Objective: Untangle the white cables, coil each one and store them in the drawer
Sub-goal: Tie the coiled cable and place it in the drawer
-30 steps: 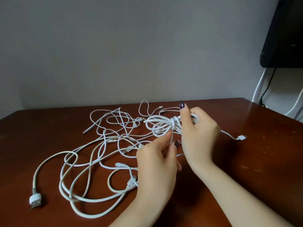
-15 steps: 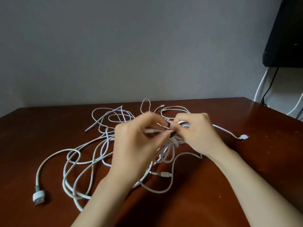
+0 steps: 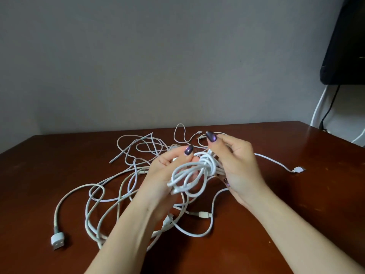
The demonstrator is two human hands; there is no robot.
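Several cables lie before you on the dark reddish-brown wooden surface [image 3: 39, 175], and none looks coiled for storage yet. At the far left, a broad white USB plug [image 3: 57, 239] on a thick pale braided cable [image 3: 65, 200] lies flat, clear of the mess; it is probably the easiest end to trace from. Next comes the loose tangle of thin white cables [image 3: 126, 169], spread in overlapping loops, so I cannot tell how many there are or which end belongs to which. Your left hand [image 3: 166, 175] is raised above it. Its fingers [image 3: 183, 155] are curled around the hanging loops of the knotted bundle of white cable [image 3: 197, 171], seemingly to steady them. Your right hand [image 3: 239, 165] grips the tightly wrapped waist of that bundle, one finger arched over it and the others curled beneath, placed as if to work the wrap loose. Your palms hide part of the knot, and strands dropping from the bundle vanish behind your left forearm. From behind the right hand, one white lead runs out to a small white plug [image 3: 299, 169] resting on the surface. At the far right, a black object [image 3: 343, 46] is cut off by the frame edge, with white and black cords [image 3: 318, 107] hanging below it; I cannot tell whether they matter. The drawer is not in view.
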